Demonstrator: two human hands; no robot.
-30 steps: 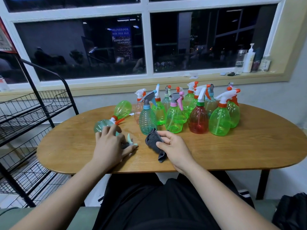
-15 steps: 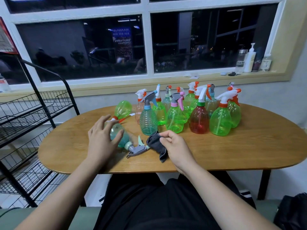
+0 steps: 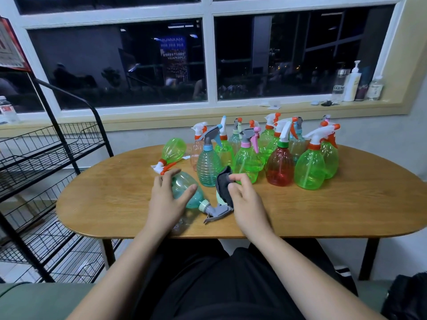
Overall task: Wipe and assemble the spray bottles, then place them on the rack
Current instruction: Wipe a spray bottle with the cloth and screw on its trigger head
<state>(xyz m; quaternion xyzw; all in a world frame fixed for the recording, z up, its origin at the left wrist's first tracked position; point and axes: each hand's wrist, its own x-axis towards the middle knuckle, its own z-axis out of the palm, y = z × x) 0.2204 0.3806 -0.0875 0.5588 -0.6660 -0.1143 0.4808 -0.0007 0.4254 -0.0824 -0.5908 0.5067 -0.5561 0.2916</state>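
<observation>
A teal spray bottle lies on its side on the wooden table, its grey trigger head pointing toward me. My left hand rests over the bottle's body, fingers and thumb spread round it. My right hand pinches a dark grey cloth lifted just above the trigger head. A green bottle with an orange and white head lies tipped over behind. Several upright spray bottles in green, red and teal stand in a cluster at the table's far middle.
A black wire rack with several shelves stands left of the table. The window sill behind carries a pump bottle and small containers at the right. A dark bag sits on the floor at the lower right.
The teal bottle has been turned and drawn nearer, its trigger head now toward me. My left hand shifted onto its body. My right hand raised the cloth off the table.
</observation>
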